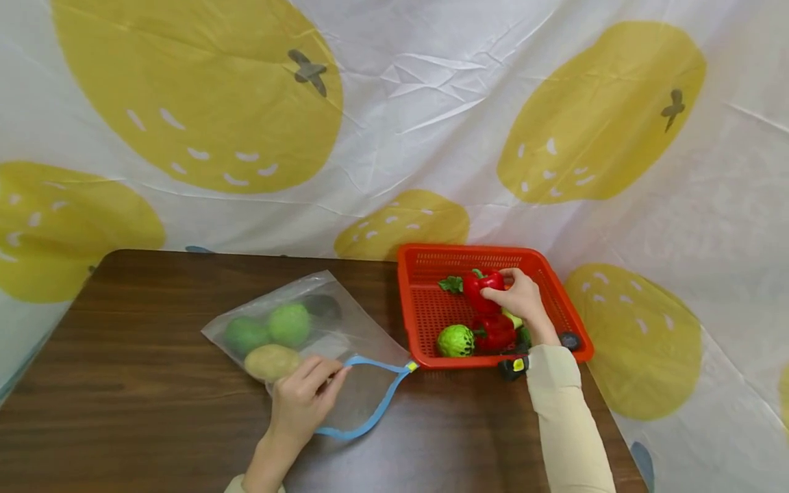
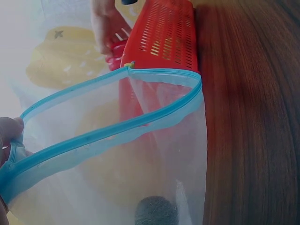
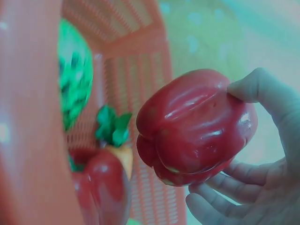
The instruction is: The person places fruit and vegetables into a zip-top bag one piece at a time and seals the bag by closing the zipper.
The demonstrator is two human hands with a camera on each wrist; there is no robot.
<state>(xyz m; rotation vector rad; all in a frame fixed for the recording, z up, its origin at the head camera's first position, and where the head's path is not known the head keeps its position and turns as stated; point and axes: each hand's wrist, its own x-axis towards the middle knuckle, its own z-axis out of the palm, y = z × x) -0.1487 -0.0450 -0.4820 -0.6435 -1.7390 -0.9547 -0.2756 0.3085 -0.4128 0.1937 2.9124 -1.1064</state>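
My left hand (image 1: 305,397) pinches the blue zip edge of a clear zip bag (image 1: 372,335), which lies on the table with its mouth spread open. Inside the bag are two green round fruits (image 1: 290,324), a yellowish oval one (image 1: 271,361) and a dark one (image 1: 323,308). Over the red basket (image 1: 403,294), my right hand (image 1: 522,301) holds a red bell pepper (image 3: 197,126) between thumb and fingers. A second red bell pepper (image 1: 494,332) lies below it in the basket, beside a bumpy green ball-shaped fruit (image 1: 456,341).
Leafy green tops (image 1: 452,284) join a yellow-orange vegetable (image 3: 123,158) in the basket. A dark round item (image 1: 570,341) sits at its right corner. The brown table (image 1: 154,411) meets a fruit-print cloth (image 1: 407,137) behind. The bag's zip corner touches the basket's front left corner.
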